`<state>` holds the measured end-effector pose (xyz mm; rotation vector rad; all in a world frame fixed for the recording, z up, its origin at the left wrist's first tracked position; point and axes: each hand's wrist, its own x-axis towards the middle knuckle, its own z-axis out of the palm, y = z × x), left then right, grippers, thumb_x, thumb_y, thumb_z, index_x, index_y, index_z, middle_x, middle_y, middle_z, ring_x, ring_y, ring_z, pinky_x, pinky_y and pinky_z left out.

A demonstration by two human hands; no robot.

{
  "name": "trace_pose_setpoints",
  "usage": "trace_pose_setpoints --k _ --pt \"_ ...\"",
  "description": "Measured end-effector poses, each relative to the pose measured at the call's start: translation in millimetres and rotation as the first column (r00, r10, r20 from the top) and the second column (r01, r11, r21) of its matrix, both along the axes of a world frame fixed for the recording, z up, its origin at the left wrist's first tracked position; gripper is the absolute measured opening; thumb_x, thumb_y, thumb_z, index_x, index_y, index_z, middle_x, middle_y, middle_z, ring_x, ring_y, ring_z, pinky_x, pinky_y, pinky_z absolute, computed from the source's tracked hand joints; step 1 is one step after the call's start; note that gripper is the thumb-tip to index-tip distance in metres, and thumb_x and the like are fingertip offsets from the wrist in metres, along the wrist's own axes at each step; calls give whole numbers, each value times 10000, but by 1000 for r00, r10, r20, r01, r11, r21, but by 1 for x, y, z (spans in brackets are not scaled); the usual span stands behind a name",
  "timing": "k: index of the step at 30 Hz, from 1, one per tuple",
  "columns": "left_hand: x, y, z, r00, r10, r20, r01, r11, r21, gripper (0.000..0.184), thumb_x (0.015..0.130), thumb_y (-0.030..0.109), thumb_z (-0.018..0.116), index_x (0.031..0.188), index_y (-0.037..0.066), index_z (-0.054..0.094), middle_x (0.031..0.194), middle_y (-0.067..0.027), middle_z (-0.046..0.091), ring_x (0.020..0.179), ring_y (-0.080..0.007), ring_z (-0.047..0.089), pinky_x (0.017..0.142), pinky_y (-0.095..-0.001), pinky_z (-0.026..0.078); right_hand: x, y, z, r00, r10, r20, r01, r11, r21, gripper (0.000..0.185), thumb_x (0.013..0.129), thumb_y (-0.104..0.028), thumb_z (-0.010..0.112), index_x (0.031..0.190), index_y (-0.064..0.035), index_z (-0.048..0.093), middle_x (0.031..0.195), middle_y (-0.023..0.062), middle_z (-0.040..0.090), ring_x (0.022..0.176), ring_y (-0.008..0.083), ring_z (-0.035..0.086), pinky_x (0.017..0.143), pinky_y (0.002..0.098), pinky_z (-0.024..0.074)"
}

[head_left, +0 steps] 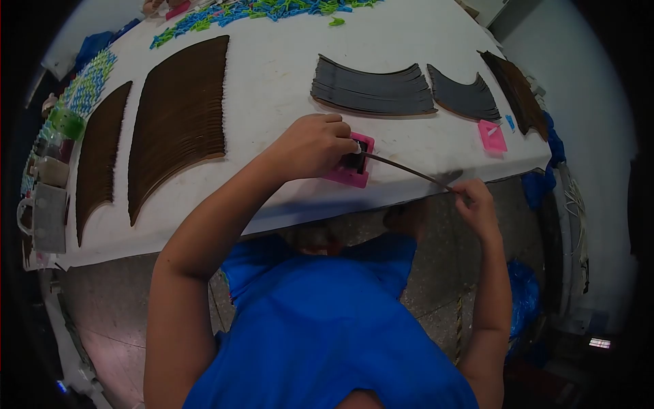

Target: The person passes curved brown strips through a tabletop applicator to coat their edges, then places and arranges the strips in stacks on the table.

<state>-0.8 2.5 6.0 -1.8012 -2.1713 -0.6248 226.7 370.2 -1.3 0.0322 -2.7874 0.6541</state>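
Observation:
My left hand (315, 146) is closed in a pinch over a pink tray (354, 178) with a black inside. A small white piece (357, 146) shows at its fingertips, partly hidden, touching or very near the left end of a thin curved dark strip (407, 168). Between the thumb and fingers of my right hand (475, 204) is the strip's other end, just past the table's front edge. Beyond the tray lies a fanned row of curved strips with dark grey edges (371, 88), and a smaller similar row (466, 94) is to its right.
Two rows of brown strips, one wide (178, 116) and one narrow (102, 160), lie at left. Another brown stack (514, 92) is at far right, near a second pink tray (492, 138). Blue and green clips (252, 13) cover the back. A grey mug (48, 218) stands at left.

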Motion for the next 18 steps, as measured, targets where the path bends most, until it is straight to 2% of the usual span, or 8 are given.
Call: trace_pose_setpoints --k 12,14,18 --pt "-1 3 3 1000 -10 8 10 1000 -23 252 739 140 782 990 125 800 935 -52 712 945 -261 669 806 -397 574 1 3 -3 1000 -18 1 18 1000 17 244 783 57 714 1009 -36 707 942 118 681 918 308 672 810 387 551" --pt "-2 3 4 999 -30 12 31 999 -24 259 738 87 789 996 100 782 942 -45 710 917 -257 670 798 -390 576 1 7 -9 1000 4 -20 -4 1000 -10 253 781 62 715 1015 -33 706 951 120 684 927 306 676 812 378 552" --pt "-2 4 3 999 -34 11 34 999 -13 252 735 85 789 987 99 782 932 -46 708 913 -258 670 793 -393 576 3 6 -10 1000 -5 -12 5 1000 -13 257 781 65 716 1020 -30 705 956 124 688 931 306 677 810 373 554"
